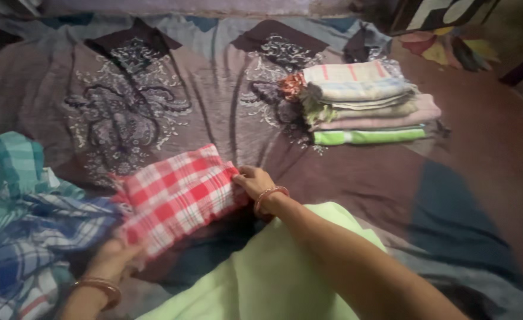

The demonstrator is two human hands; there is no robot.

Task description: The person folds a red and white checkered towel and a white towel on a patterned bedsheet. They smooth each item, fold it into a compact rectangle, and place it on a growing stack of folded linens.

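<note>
A folded red-and-white checked cloth point(175, 195) lies on the grey patterned bedsheet point(214, 101) in front of me. My right hand point(254, 181) grips its right edge, fingers closed on the fabric; a bangle circles that wrist. My left hand point(112, 259) holds the cloth's lower left corner from underneath, partly hidden by it, also with a bangle on the wrist.
A stack of folded cloths point(365, 104), striped, pink and green, sits at the right back. Loose blue and teal checked cloths point(21, 207) are heaped at the left. A pale green garment point(261, 278) covers my lap. A red floor point(498, 136) lies to the right.
</note>
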